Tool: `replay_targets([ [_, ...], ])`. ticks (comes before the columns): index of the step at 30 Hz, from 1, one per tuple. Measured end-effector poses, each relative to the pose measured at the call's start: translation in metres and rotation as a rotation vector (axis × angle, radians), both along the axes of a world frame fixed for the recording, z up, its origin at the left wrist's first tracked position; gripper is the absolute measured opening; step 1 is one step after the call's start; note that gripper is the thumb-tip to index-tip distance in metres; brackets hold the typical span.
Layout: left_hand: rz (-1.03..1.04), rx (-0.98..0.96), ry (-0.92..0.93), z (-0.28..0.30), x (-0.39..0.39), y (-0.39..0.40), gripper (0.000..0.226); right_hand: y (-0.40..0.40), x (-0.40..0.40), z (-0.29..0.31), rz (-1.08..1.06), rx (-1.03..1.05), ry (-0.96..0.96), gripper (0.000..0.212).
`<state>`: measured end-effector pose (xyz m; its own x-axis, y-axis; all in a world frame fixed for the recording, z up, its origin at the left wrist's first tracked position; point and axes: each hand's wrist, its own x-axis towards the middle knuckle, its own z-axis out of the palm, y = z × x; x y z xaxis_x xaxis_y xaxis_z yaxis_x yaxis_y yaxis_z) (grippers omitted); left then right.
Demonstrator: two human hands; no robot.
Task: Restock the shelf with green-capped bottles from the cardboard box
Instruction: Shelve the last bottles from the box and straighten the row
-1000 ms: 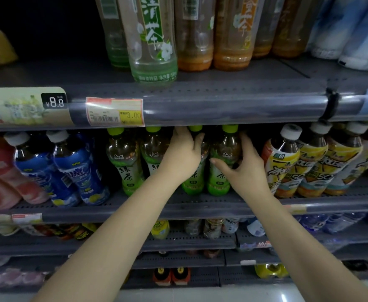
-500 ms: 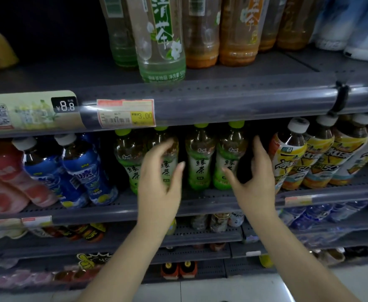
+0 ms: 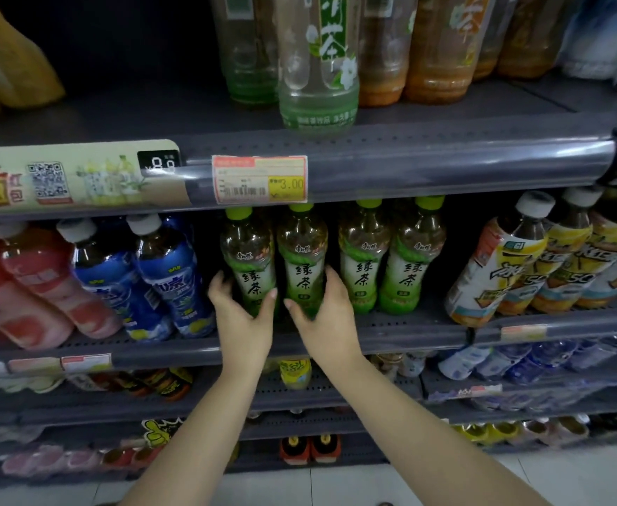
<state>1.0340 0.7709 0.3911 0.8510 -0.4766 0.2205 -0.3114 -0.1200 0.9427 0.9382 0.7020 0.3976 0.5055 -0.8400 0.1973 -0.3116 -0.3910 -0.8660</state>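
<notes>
Several green-capped tea bottles stand in a row on the middle shelf (image 3: 401, 328). My left hand (image 3: 243, 315) wraps the lower part of the leftmost green-capped bottle (image 3: 248, 257). My right hand (image 3: 323, 315) wraps the base of the second green-capped bottle (image 3: 301, 255). Two more green-capped bottles (image 3: 390, 257) stand untouched to the right. The cardboard box is out of view.
Blue-labelled bottles (image 3: 142, 275) and red ones (image 3: 26, 286) lean at the left, yellow-labelled bottles (image 3: 540, 261) at the right. The upper shelf rail (image 3: 409, 166) with a price tag (image 3: 259, 178) hangs just above the caps. Lower shelves hold small drinks.
Both hands left the right pair of bottles, drew back open, then moved left and closed around the two left bottles.
</notes>
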Motion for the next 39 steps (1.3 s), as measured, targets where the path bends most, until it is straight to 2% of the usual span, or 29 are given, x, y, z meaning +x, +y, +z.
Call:
replay_targets([
  [6, -0.021, 0.123, -0.13, -0.004, 0.01, 0.004, 0.053, -0.017, 0.012, -0.002, -0.047, -0.044, 0.086, 0.046],
  [10, -0.012, 0.136, -0.2, -0.008, 0.01, 0.008, 0.049, -0.019, 0.005, -0.006, 0.061, -0.071, 0.095, 0.047],
  [14, -0.017, 0.147, -0.203, -0.01, 0.013, 0.01, 0.049, -0.014, 0.006, -0.01, 0.057, -0.057, 0.064, 0.051],
  [19, -0.104, 0.15, -0.153, -0.004, 0.006, 0.017, 0.064, -0.008, -0.002, -0.008, 0.065, -0.072, -0.002, 0.06],
  [21, -0.063, 0.134, -0.133, -0.006, -0.012, 0.027, 0.074, -0.001, -0.017, -0.013, 0.076, -0.073, -0.064, 0.064],
  [23, -0.014, 0.055, -0.237, -0.01, -0.036, 0.038, 0.067, 0.005, -0.04, -0.019, 0.016, -0.074, -0.131, 0.058],
  [25, -0.099, 0.027, -0.365, -0.013, -0.056, 0.04, 0.049, 0.001, -0.065, -0.021, -0.079, -0.121, -0.197, 0.047],
  [26, -0.179, 0.045, -0.368, -0.011, -0.065, 0.035, 0.044, -0.005, -0.075, -0.02, -0.137, -0.145, -0.219, 0.043],
  [28, -0.331, 0.074, -0.333, -0.005, -0.08, 0.017, 0.046, -0.022, -0.088, -0.014, -0.264, -0.168, -0.239, 0.042],
  [31, -0.408, 0.101, -0.311, 0.001, -0.097, -0.016, 0.068, -0.047, -0.097, -0.002, -0.392, -0.199, -0.245, 0.048],
  [36, -0.342, 0.157, -0.155, 0.002, -0.103, -0.064, 0.086, -0.077, -0.097, 0.001, -0.336, -0.096, -0.081, 0.068],
  [39, -0.272, 0.158, -0.075, 0.004, -0.093, -0.082, 0.076, -0.089, -0.095, -0.002, -0.249, -0.103, -0.012, 0.048],
])
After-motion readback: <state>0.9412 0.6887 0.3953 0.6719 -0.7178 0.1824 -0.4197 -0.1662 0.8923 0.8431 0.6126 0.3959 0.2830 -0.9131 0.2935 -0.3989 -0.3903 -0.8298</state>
